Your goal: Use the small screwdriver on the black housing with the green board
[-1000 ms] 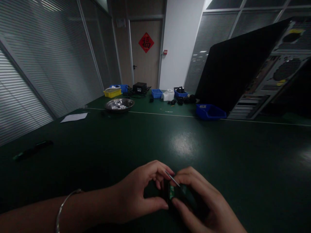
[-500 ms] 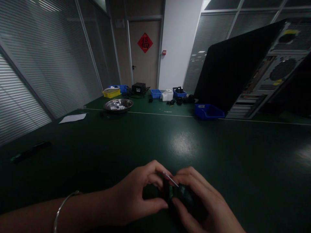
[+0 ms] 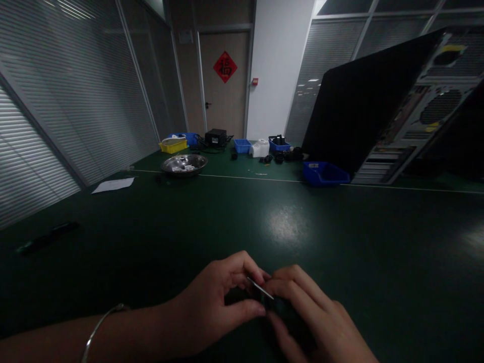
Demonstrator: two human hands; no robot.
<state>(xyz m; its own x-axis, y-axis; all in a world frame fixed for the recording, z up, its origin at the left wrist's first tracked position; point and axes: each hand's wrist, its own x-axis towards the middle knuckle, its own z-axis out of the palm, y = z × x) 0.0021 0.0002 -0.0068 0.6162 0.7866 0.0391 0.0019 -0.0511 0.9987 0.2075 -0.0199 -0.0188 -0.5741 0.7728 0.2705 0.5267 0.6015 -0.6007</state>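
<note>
At the bottom centre, my left hand [image 3: 217,302] curls its fingers and thumb round the left side of a small dark object. My right hand [image 3: 313,307] grips the right side of the same dark object [image 3: 278,306], which lies mostly in shadow between the palms. A thin, light metallic strip [image 3: 260,288] runs slantwise between the fingertips of both hands. The fingers hide most of the dark object, and its kind cannot be made out.
A dark strip-like item [image 3: 49,237] lies at the left on the green table [image 3: 212,217]. Farther back are white paper [image 3: 113,185], a metal bowl [image 3: 184,165], a blue bin [image 3: 325,174], small baskets and a large computer case [image 3: 378,106] on the right.
My left thumb and fingertips have drawn closer to my right hand. The metallic strip has shifted slightly left and down, and less of the dark object shows.
</note>
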